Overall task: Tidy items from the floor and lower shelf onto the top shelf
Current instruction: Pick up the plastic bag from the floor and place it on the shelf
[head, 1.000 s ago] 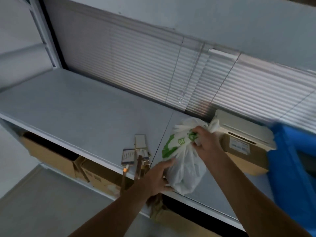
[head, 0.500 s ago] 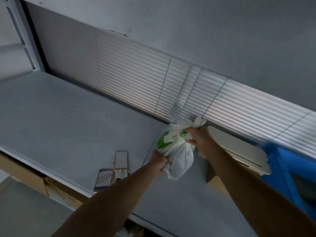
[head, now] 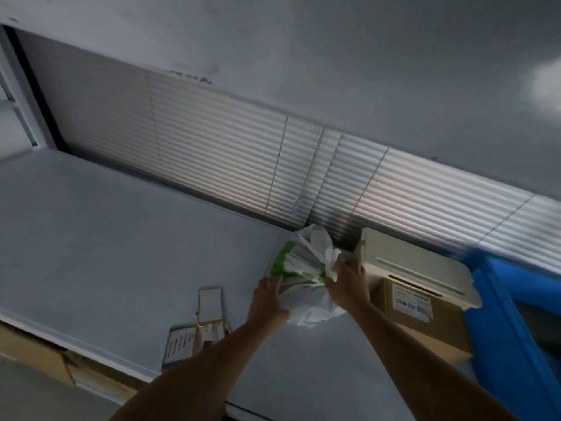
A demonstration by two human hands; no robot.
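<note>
**A:** Where's the white plastic bag with green print [head: 303,299]?

**B:** At the grey top shelf [head: 121,238], just left of the brown cardboard box [head: 425,311]. I can't tell if its weight is down yet. The right hand [head: 346,281] grips the knotted neck, and the left hand [head: 267,302] curls round its side.

**A:** How to finish well?

**B:** I'd settle its base flat beside the box and release the neck last, so it doesn't slump.
</note>
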